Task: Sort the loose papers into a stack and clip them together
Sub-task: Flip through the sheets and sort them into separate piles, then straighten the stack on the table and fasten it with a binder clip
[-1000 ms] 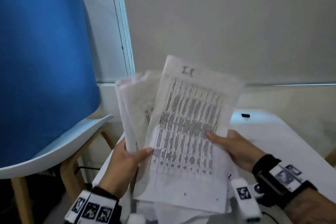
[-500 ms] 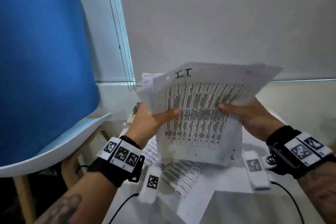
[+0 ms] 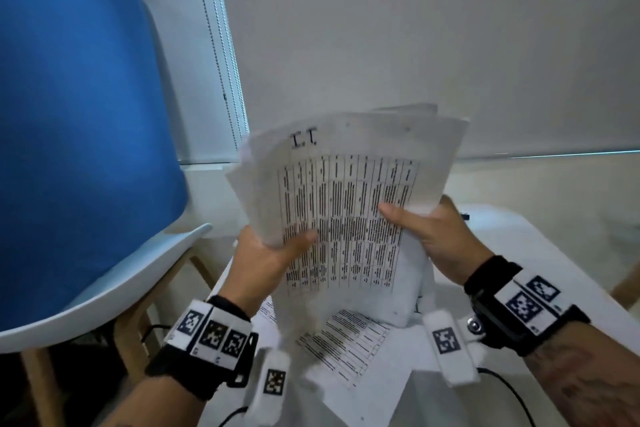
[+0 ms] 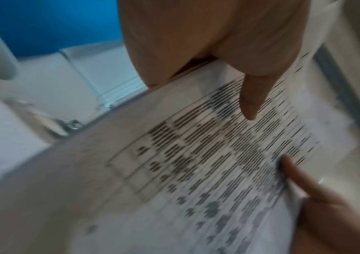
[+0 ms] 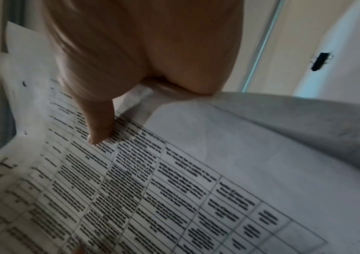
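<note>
I hold a sheaf of printed papers upright above the white table, the top sheet showing a table of text and a handwritten "I.T.". My left hand grips the sheaf's left edge, thumb across the front. Gripping the right edge is my right hand, its thumb lying on the print. The sheets fan out unevenly at the top. One more printed sheet lies flat on the table beneath. A black binder clip rests on the table farther back, mostly hidden behind my right hand in the head view.
A blue chair with a white seat shell and wooden legs stands close on the left. A window blind with a bead cord fills the wall behind. Black cables trail from the wrist bands over the table.
The sheaf has swung from lying sideways to standing more upright, and its top edges have come closer together. Both hands kept their hold and drew slightly nearer each other.
</note>
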`<state>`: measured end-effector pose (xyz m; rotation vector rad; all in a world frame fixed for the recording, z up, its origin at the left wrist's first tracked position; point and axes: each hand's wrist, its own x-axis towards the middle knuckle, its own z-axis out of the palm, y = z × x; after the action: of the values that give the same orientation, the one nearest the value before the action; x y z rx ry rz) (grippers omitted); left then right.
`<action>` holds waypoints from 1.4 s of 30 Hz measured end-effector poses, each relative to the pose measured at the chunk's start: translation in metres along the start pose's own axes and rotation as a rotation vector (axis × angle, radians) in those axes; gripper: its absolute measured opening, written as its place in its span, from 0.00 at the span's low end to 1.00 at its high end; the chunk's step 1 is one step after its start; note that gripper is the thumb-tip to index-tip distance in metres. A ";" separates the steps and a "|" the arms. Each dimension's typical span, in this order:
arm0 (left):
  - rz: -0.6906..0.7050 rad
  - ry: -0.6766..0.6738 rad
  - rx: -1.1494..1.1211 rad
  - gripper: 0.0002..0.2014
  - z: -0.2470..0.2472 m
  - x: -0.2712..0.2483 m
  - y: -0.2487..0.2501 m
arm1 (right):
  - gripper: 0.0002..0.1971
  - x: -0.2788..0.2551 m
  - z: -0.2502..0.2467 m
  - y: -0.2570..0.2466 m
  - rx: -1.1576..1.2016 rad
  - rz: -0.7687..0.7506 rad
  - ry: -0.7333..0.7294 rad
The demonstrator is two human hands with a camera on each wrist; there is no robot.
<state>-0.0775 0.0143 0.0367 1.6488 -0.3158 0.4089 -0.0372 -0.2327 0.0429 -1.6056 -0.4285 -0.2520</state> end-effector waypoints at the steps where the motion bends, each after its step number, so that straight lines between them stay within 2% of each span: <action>1: -0.035 -0.036 0.057 0.14 -0.001 -0.004 -0.010 | 0.31 -0.002 0.003 0.006 -0.009 0.051 -0.009; 2: -0.048 -0.046 0.106 0.12 -0.002 -0.007 -0.020 | 0.31 -0.003 0.006 0.008 -0.030 0.084 -0.017; 4: -0.063 0.022 0.130 0.06 -0.005 -0.007 -0.033 | 0.28 -0.002 0.009 0.006 -0.028 0.134 -0.056; 8: -0.220 0.249 0.067 0.10 -0.033 0.000 -0.040 | 0.30 0.006 -0.002 0.019 0.043 0.296 -0.022; 10: -0.319 0.315 -0.031 0.06 -0.057 -0.001 -0.050 | 0.28 0.003 -0.012 0.038 -0.180 0.476 -0.021; 11: -0.381 0.342 -0.067 0.02 -0.065 -0.005 -0.052 | 0.29 0.000 -0.015 0.048 -0.362 0.559 -0.091; 13: -0.501 0.381 -0.113 0.04 -0.078 -0.018 -0.062 | 0.40 -0.008 -0.012 0.066 -0.734 0.648 -0.310; 15: -0.572 0.432 -0.153 0.04 -0.081 -0.030 -0.071 | 0.48 -0.014 0.001 0.072 -1.021 0.617 -0.466; 18: -0.591 0.488 -0.119 0.07 -0.082 -0.041 -0.084 | 0.46 -0.017 0.019 0.076 -1.238 0.538 -0.516; 20: -0.582 0.497 -0.111 0.08 -0.084 -0.043 -0.091 | 0.40 -0.016 0.024 0.077 -1.188 0.571 -0.532; 22: -0.589 0.482 -0.128 0.08 -0.086 -0.043 -0.094 | 0.25 -0.015 0.024 0.074 -1.103 0.551 -0.541; 23: -0.595 0.473 -0.149 0.08 -0.087 -0.043 -0.094 | 0.18 -0.015 0.021 0.070 -1.060 0.520 -0.507; 24: -0.593 0.463 -0.167 0.08 -0.087 -0.043 -0.094 | 0.14 -0.014 0.014 0.067 -1.010 0.491 -0.454; 26: -0.574 0.448 -0.182 0.08 -0.089 -0.044 -0.095 | 0.18 -0.015 -0.007 0.057 -0.878 0.455 -0.273; 27: -0.563 0.436 -0.194 0.08 -0.088 -0.044 -0.095 | 0.17 -0.017 -0.020 0.051 -0.810 0.415 -0.164; 28: -0.554 0.417 -0.215 0.08 -0.087 -0.045 -0.094 | 0.09 -0.020 -0.035 0.045 -0.718 0.341 -0.046; 30: -0.539 0.373 -0.281 0.10 -0.082 -0.047 -0.093 | 0.02 -0.029 -0.063 0.031 -0.516 0.204 0.157; 33: -0.524 0.330 -0.360 0.10 -0.067 -0.048 -0.090 | 0.03 -0.042 -0.098 0.016 -0.173 0.114 0.410; 35: -0.527 0.306 -0.378 0.11 -0.055 -0.048 -0.092 | 0.06 -0.046 -0.109 0.011 0.077 0.128 0.457; 37: -0.542 0.283 -0.350 0.12 -0.042 -0.046 -0.095 | 0.07 -0.051 -0.106 0.011 0.201 0.162 0.440; 42: -0.600 0.225 -0.219 0.09 -0.008 -0.048 -0.100 | 0.07 -0.066 -0.059 0.033 0.119 0.289 0.361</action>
<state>-0.0780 0.0319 -0.0731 1.3850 0.2934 0.0956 -0.0778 -0.3001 -0.0093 -1.4458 0.0652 -0.2829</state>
